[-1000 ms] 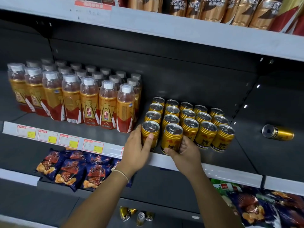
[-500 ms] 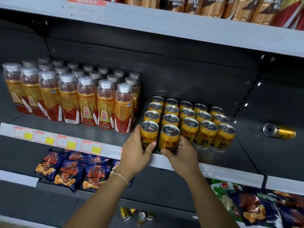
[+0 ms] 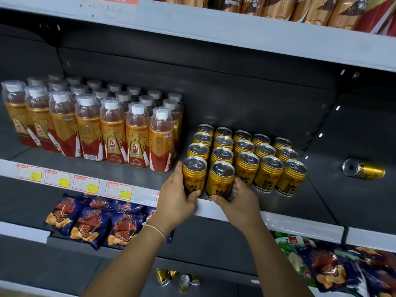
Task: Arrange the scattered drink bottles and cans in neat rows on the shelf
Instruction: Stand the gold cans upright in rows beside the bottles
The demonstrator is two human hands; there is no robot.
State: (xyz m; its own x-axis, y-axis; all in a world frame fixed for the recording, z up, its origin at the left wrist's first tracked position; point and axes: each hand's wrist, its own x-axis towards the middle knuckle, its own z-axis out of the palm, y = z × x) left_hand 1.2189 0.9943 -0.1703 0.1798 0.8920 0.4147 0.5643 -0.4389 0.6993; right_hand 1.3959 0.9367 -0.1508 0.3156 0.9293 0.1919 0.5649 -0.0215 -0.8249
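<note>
Gold Red Bull cans (image 3: 246, 155) stand in rows on the dark middle shelf (image 3: 317, 202), several deep. My left hand (image 3: 175, 200) wraps the front-left can (image 3: 194, 174) from its left side. My right hand (image 3: 237, 202) grips the can beside it (image 3: 219, 179) from the lower right. Both cans stand upright at the shelf's front edge, close together. To the left, orange-labelled bottles with white caps (image 3: 92, 123) stand in tidy rows. One gold can (image 3: 363, 169) lies on its side alone at the far right of the shelf.
A white price rail with tags (image 3: 75, 183) runs along the shelf front. Coffee bottles (image 3: 278, 7) fill the upper shelf. Blue snack bags (image 3: 94, 224) lie on the lower shelf left, more bags (image 3: 334, 266) at right. Several small cans (image 3: 177, 279) lie at the bottom.
The two front cans have been pushed closer together and slightly back into line with the rows. Both hands stayed on them. The camera has shifted a little.
</note>
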